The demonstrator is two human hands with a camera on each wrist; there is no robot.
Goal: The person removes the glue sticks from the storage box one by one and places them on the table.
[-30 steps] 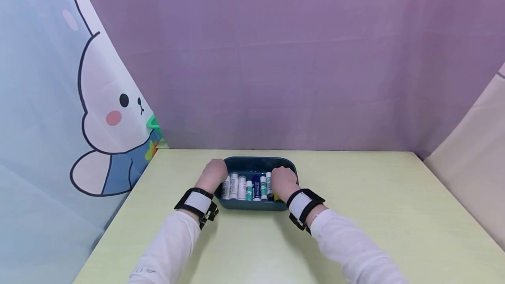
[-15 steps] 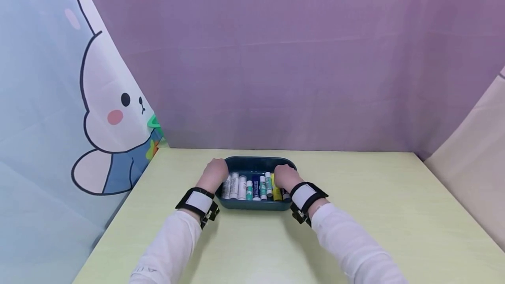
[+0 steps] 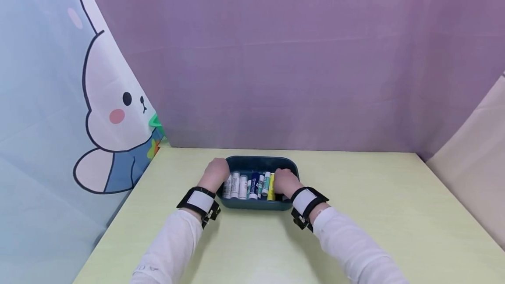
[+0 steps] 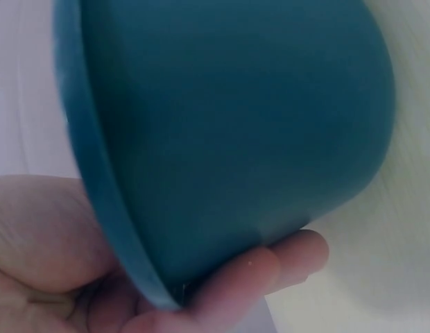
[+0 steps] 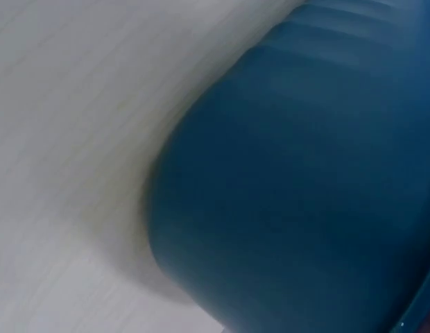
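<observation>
L grip (image 3: 217, 172) held tray (image 3: 256, 205), on surface (image 3: 355, 214), by its L end; R grip (image 3: 285, 181) was over tubes (image 3: 254, 185) inside, hold hidden, couldn't tell. Tubes, prob. loose, could've rolled askew if R grip knocked 'em.

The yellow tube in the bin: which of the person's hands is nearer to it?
Right. The right hand is just beside the yellow tube; the left hand holds the left end of the dark teal bin, with several other tubes in between.
</observation>
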